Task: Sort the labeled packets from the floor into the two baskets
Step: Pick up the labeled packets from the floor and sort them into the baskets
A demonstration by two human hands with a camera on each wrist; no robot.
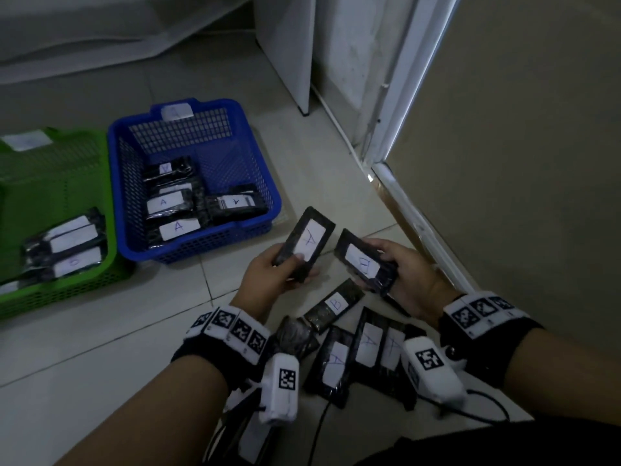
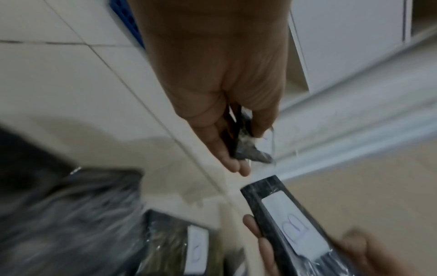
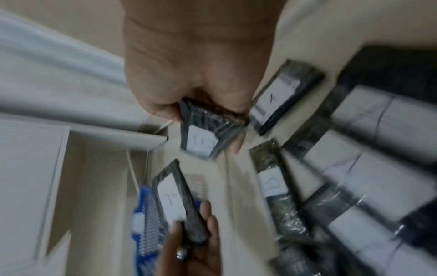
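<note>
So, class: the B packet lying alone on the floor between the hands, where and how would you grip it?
Probably pinch the B packet across its narrow width near its free upper-right end, from above. It lies flat and slanted, and its lower-left end abuts a crumpled packet.

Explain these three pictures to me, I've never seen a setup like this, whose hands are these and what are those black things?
A person is sorting packets while wearing three cameras. The big picture looks down from the head; the other two look along each wrist. The left hand holds a black packet labeled A; the right hand holds a packet labeled B. More labeled packets lie on the tiled floor. The blue basket holds A packets; the green basket beside it holds others, one apparently marked B.
</note>
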